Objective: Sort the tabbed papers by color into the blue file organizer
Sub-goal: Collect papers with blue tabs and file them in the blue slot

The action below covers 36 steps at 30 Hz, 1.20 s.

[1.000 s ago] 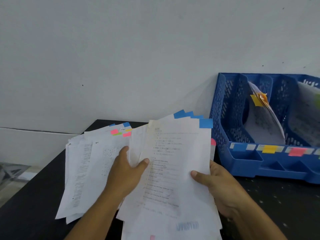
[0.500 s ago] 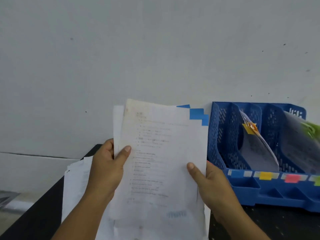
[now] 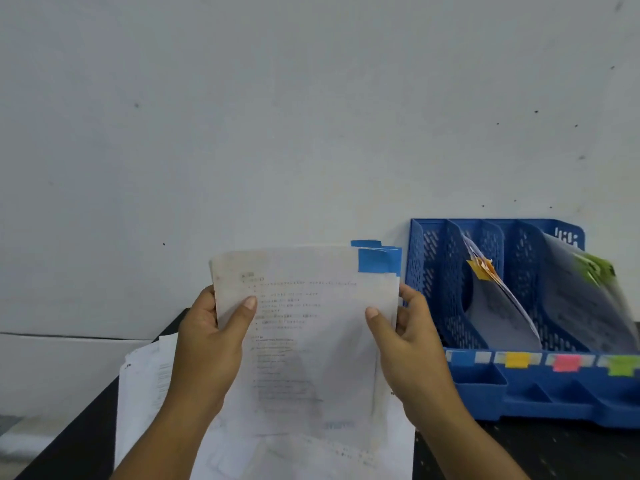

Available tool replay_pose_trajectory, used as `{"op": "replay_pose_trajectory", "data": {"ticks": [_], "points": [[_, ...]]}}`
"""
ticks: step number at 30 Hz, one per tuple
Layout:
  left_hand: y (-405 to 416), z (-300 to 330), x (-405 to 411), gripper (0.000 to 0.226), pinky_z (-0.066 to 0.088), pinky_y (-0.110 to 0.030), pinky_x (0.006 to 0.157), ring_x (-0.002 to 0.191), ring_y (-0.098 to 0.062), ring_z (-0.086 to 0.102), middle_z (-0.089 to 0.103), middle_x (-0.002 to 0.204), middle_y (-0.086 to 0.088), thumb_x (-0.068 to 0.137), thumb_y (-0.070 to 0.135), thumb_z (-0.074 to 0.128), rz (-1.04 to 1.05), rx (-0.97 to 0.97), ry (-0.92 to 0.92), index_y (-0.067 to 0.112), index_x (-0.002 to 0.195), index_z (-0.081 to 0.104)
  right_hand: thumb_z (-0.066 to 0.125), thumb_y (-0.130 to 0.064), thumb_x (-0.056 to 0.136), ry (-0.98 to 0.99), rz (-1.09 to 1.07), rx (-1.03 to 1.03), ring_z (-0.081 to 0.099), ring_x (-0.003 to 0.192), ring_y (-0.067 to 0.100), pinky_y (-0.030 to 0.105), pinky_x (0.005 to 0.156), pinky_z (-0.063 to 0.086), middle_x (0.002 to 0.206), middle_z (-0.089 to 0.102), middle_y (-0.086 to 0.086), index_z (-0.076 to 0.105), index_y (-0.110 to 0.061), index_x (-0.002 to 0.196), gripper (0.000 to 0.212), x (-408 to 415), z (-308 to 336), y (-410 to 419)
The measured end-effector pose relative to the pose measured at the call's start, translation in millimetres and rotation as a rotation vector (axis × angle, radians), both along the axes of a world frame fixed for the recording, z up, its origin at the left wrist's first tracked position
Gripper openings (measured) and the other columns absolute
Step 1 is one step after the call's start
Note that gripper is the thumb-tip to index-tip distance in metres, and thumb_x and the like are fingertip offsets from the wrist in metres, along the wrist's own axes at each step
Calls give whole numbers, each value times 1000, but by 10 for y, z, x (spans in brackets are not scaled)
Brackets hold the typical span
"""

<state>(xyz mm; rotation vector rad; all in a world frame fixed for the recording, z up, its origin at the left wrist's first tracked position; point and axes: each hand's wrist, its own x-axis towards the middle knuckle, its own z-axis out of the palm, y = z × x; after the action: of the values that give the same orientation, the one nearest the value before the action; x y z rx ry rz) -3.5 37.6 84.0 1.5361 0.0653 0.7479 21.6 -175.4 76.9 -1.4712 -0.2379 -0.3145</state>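
I hold a squared-up bundle of blue-tabbed papers (image 3: 304, 334) upright above the table, its blue tabs (image 3: 377, 259) at the top right corner. My left hand (image 3: 211, 344) grips its left edge and my right hand (image 3: 412, 344) grips its right edge, thumbs on the front sheet. The blue file organizer (image 3: 433, 278) stands just right of the bundle. Its leftmost slot looks empty, the second slot holds papers with yellow and orange tabs (image 3: 481, 268), and a slot further right holds green-tabbed papers (image 3: 595, 271).
A loose pile of white papers (image 3: 145, 386) lies on the black table (image 3: 554, 452) under and left of my hands. Blue, yellow, pink and green labels (image 3: 564, 362) mark the organizer's front ledge. A white wall rises directly behind.
The fanned blue-tabbed sheets were lifted off the pile and squared into one upright bundle. Both hands moved up to grip its sides.
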Motion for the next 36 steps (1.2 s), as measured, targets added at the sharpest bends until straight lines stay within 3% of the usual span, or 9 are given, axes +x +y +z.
{"op": "replay_pose_trajectory", "data": {"ticks": [4,8,12,16,21,27,30,33,36], "points": [[-16,34,-3,18,53,-28,71,93,-11,69,73,99,13,95,20,58,-17,3,15,33,105,64,54,-36,96,-25,-35,2,66,85,4,25,69,58,93,68,-12,55,-32,105,10,-12,113,10],[-58,114,-46,20,53,-28,72,89,-6,70,73,98,13,98,16,52,-46,10,-12,30,106,65,47,-43,97,-61,-34,-1,65,84,11,32,69,60,89,67,-7,55,-25,93,20,-16,182,47],[-44,-12,-36,24,51,-23,76,94,-3,68,72,102,15,93,17,61,-47,22,6,30,113,62,54,-33,97,-46,49,-17,66,84,0,21,66,56,93,69,-14,55,-31,103,7,-21,106,29],[-10,-249,11,24,47,-20,81,98,-2,63,70,104,13,90,19,65,0,5,90,23,114,64,58,-23,96,90,97,-107,65,89,-1,15,66,53,102,68,-16,53,-36,111,20,-20,-127,16],[-41,-300,29,25,46,-18,79,96,0,63,70,103,13,89,20,67,1,11,104,25,114,63,52,-29,99,152,68,-246,57,93,-2,9,64,44,103,62,-19,54,-33,119,20,-16,-234,-16],[-138,-65,63,18,48,-20,69,92,-4,64,68,100,18,91,25,63,57,111,34,36,105,60,55,-30,97,32,30,-152,67,85,0,14,63,54,92,71,-18,62,-36,102,11,-19,-15,-13],[-197,8,70,21,46,-19,66,92,-3,61,64,99,20,95,20,58,57,191,44,36,109,55,58,-28,96,0,36,-65,67,90,-1,20,75,57,97,72,-20,62,-35,106,13,-34,48,40],[-208,22,62,25,46,-19,66,93,-8,60,63,103,16,93,20,61,98,181,25,34,112,53,58,-30,95,-26,-7,-54,65,94,-1,26,83,56,99,69,-20,59,-38,104,12,-24,66,56],[-185,-22,50,21,51,-23,62,92,-13,64,66,102,14,91,23,65,104,145,40,31,110,59,59,-26,95,-22,-18,-73,65,93,-1,25,80,58,98,69,-22,57,-41,99,16,-8,43,20]]}}
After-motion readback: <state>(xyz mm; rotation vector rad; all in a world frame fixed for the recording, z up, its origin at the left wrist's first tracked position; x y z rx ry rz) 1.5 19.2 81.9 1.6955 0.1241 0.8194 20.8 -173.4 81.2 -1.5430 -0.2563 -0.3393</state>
